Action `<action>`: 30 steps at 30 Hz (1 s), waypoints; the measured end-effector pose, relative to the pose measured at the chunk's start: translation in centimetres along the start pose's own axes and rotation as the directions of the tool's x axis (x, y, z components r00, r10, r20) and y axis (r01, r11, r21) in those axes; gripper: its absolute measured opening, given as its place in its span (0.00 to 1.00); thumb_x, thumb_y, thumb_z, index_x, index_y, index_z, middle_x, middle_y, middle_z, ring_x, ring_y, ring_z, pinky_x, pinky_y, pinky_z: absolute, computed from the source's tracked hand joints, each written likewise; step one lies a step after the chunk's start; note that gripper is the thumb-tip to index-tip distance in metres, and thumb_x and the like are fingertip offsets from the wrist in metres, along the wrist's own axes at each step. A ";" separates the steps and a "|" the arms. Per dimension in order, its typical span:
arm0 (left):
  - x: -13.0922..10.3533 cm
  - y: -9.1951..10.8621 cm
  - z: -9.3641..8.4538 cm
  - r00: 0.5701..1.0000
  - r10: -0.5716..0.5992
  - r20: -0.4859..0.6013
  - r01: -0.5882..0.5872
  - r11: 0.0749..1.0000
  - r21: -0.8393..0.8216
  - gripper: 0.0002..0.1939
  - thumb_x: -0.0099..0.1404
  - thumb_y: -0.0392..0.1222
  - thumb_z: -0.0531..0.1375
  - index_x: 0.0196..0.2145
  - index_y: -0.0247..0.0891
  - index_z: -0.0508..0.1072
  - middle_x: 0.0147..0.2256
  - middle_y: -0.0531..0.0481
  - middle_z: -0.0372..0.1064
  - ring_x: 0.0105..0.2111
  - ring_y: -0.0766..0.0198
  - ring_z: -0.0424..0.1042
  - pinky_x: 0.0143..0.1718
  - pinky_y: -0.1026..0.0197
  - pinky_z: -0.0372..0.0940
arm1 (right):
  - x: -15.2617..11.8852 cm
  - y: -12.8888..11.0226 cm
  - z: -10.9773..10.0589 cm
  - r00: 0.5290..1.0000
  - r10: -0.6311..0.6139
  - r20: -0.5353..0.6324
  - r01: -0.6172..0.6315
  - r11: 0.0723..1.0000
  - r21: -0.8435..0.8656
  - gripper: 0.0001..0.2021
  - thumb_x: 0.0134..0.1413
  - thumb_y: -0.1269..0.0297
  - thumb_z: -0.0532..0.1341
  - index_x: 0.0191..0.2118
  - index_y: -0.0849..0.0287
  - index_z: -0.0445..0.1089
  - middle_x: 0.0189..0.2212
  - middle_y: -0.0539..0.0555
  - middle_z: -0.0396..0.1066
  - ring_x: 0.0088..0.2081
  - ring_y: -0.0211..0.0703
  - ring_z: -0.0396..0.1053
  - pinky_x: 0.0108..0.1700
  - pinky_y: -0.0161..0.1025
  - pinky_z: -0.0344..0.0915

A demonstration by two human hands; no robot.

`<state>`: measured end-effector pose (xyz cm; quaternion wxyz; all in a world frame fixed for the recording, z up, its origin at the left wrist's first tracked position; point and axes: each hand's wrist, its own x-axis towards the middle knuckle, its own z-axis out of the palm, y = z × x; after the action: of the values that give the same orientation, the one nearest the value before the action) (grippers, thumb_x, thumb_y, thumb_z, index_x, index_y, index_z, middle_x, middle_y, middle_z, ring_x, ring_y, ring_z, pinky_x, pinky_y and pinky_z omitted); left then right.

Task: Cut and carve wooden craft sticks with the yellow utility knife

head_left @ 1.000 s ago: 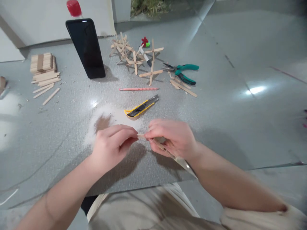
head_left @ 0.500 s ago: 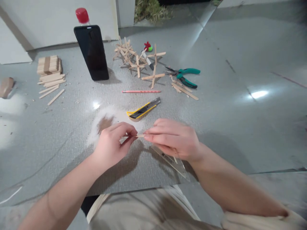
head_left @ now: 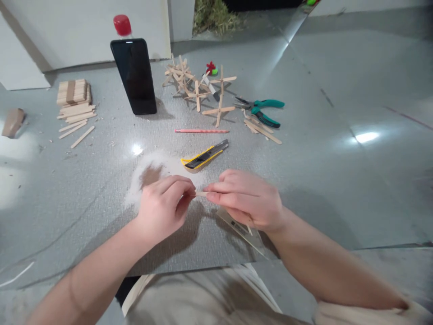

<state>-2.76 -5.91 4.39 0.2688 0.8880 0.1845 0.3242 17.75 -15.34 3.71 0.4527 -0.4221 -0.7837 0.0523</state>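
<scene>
Between my two hands is a thin wooden craft stick (head_left: 200, 193), held roughly level above the table near its front edge. My left hand (head_left: 165, 203) is closed, pinching the stick's left part between thumb and fingers. From the other side my right hand (head_left: 246, 198) grips it, and its fingers cover that end. A clear set square (head_left: 238, 228) lies under my right hand, with another piece of stick partly hidden beside it. Just beyond my hands rests a yellow and black utility knife (head_left: 205, 155). A brown patch of sandpaper (head_left: 151, 176) amid pale dust lies by my left hand.
A pink pencil (head_left: 202, 131) lies past the knife. Crossed-stick pieces (head_left: 198, 95) and green-handled pliers (head_left: 262, 110) are farther back. A phone (head_left: 135, 76) leans on a red-capped bottle (head_left: 122, 25). Stacked craft sticks (head_left: 72, 92) lie at the left.
The whole view has shifted slightly, so things sit a little lower and farther right. Both hands keep hold of the stick; the left fingers now cover more of its left end.
</scene>
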 end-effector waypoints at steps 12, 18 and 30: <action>0.8 -2.7 -0.5 0.849 -0.450 0.278 0.529 0.699 -0.482 0.11 0.57 0.33 0.67 0.40 0.39 0.79 0.31 0.51 0.78 0.30 0.66 0.78 0.30 0.67 0.74 | 0.7 2.3 -1.4 0.940 0.288 0.184 -0.278 0.957 -0.078 0.10 0.65 0.69 0.57 0.50 0.55 0.69 0.36 0.53 0.76 0.34 0.40 0.72 0.39 0.38 0.66; 0.6 -3.9 -0.3 0.845 -0.508 0.166 0.516 0.694 -0.502 0.12 0.59 0.36 0.68 0.42 0.38 0.80 0.37 0.46 0.80 0.32 0.66 0.78 0.32 0.66 0.75 | -1.5 5.8 -4.6 0.614 0.690 0.383 -0.349 0.673 -0.652 0.19 0.42 0.83 0.56 0.39 0.57 0.71 0.33 0.53 0.74 0.37 0.48 0.73 0.45 0.46 0.63; 0.5 -2.6 -0.1 0.916 -0.391 0.089 0.384 0.792 -0.475 0.14 0.67 0.32 0.58 0.49 0.37 0.76 0.42 0.45 0.69 0.36 0.69 0.73 0.36 0.65 0.77 | 2.0 2.6 0.8 0.641 0.741 0.199 -0.538 0.619 -0.572 0.30 0.65 0.54 0.58 0.68 0.58 0.57 0.33 0.56 0.74 0.32 0.51 0.71 0.33 0.43 0.64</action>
<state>-2.89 -3.58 3.17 0.5409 0.7336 0.2774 0.3040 18.26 -12.03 3.35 0.1092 -0.7522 -0.6396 0.1150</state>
